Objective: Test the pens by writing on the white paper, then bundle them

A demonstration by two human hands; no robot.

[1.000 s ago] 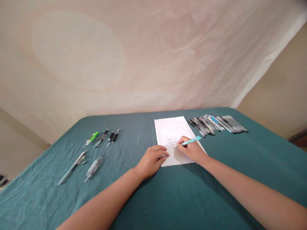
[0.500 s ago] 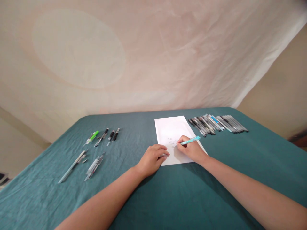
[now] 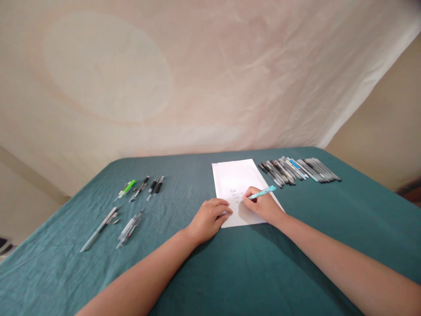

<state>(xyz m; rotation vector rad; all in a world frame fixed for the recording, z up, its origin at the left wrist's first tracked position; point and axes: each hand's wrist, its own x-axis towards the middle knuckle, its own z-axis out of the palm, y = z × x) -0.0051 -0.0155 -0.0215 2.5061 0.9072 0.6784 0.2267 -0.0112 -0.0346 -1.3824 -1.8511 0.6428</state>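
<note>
Head view, upper half of the frame: pale cloth backdrop [image 3: 197, 79], nothing on it. Lower half: table under a teal cloth [image 3: 230, 272], both my forearms coming in from the bottom edge.

White paper sheet [image 3: 233, 173] lies right of centre, far edge toward the backdrop. Top part is blank. A few short faint lines of writing [image 3: 237, 194] sit mid-sheet, too small to read.

Long row of pens [image 3: 297, 170] lies just right of the sheet, side by side, dark and grey with one blue. Centre left of the frame: small group of pens [image 3: 141, 188], one green. Below that, lower left: a few clear and grey pens [image 3: 112, 226], loosely laid.

My left hand [image 3: 210, 218] rests on the sheet's near-left corner, fingers half curled, pressing it flat; whether it grips anything small I cannot tell.

My right hand [image 3: 265, 207] is on the sheet's near-right part, clenched around the light-blue pen [image 3: 263, 192] in a writing hold, tip down at the paper just below the written lines, barrel pointing to the right.

Progress, my read: one pen in use and some marks made. The big right-hand row looks untouched, and the left groups lie well apart from the sheet. Most of the sheet is unwritten.
</note>
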